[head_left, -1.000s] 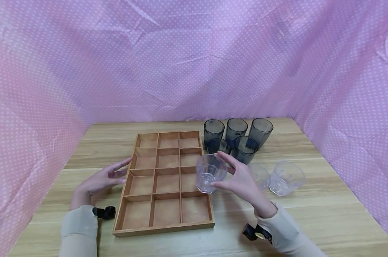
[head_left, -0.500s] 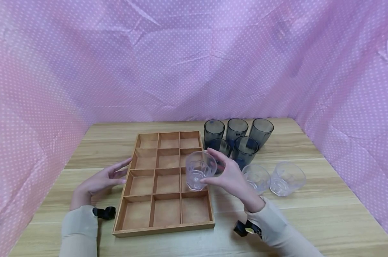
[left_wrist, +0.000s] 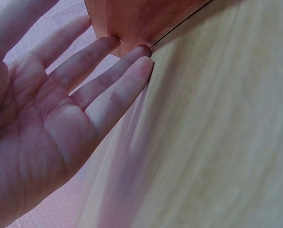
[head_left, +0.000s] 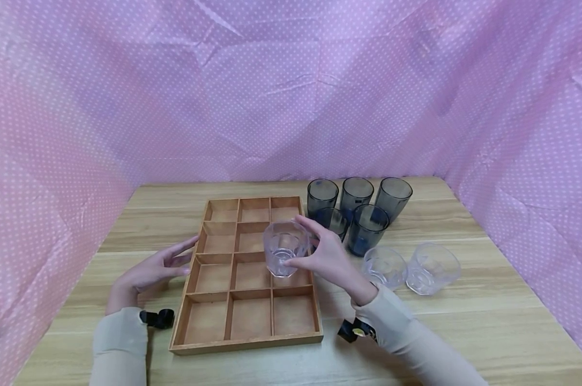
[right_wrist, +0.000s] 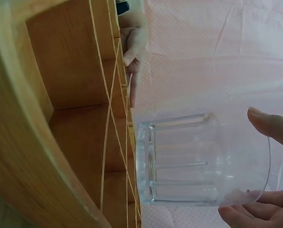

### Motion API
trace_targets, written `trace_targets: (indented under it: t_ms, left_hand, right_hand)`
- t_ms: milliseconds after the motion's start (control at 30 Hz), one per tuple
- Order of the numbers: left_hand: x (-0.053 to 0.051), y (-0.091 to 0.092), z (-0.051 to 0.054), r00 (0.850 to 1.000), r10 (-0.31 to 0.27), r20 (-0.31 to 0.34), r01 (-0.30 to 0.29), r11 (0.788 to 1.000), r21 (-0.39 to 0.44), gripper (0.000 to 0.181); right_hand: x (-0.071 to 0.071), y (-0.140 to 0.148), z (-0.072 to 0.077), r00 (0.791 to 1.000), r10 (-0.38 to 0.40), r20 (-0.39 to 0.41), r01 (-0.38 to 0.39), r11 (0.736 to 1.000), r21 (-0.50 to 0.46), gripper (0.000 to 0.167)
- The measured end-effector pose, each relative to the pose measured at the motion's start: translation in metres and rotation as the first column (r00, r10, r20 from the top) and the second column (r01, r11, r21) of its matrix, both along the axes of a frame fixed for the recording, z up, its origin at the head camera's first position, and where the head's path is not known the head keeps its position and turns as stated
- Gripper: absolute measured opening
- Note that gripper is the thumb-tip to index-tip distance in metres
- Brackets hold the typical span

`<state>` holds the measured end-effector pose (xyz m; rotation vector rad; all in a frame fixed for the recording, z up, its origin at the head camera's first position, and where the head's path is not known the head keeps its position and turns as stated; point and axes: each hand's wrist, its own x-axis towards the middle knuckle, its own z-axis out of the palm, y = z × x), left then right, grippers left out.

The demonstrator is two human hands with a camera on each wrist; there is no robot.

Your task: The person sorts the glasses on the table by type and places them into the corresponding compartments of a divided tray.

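Observation:
My right hand [head_left: 327,257] grips a clear faceted tumbler [head_left: 285,249] near its rim, thumb on one side and fingers on the other. The right wrist view shows the tumbler [right_wrist: 184,161] held above the tray's dividers, its base toward them. Below it lies a wooden tray [head_left: 250,343] split into several square compartments, all bare. Against the tray's left side rests my left hand [head_left: 148,273], fingers extended. In the left wrist view, the fingertips of that hand [left_wrist: 51,114] touch the wooden side [left_wrist: 141,23].
Several smoky grey glasses [head_left: 368,230] stand together at the tray's back right. Two more clear tumblers, a nearer one [head_left: 385,268] and one further right [head_left: 431,271], sit on the wooden table [head_left: 489,321]. A pink dotted cloth [head_left: 291,107] hangs around the table.
My right hand has carried the clear tumbler leftward and slightly back, from the tray's right edge to over its middle and right columns. The left hand has stayed in place.

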<state>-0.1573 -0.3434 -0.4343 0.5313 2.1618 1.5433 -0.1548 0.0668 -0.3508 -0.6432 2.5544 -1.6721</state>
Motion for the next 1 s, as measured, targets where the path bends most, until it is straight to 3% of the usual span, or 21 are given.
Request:
trace_targets:
  t_ms: [200, 533, 1000]
  left_hand:
    - [0.0, 0.002, 0.001, 1.0, 0.01, -0.024, -0.011, 0.999, -0.038, 0.078]
    - [0.001, 0.002, 0.0, 1.0, 0.013, 0.028, -0.013, 1.0, 0.009, 0.081]
    - [0.001, 0.004, 0.0, 1.0, 0.011, -0.013, -0.011, 1.0, -0.022, 0.078]
  right_hand:
    - [-0.009, -0.013, -0.002, 1.0, -0.014, -0.008, 0.014, 1.0, -0.007, 0.086]
    - [-0.029, -0.039, -0.003, 0.999, -0.028, -0.034, 0.03, 0.998, 0.048, 0.087]
    - [-0.047, -0.076, 0.006, 0.999, 0.001, -0.045, 0.005, 0.992, 0.128, 0.088]
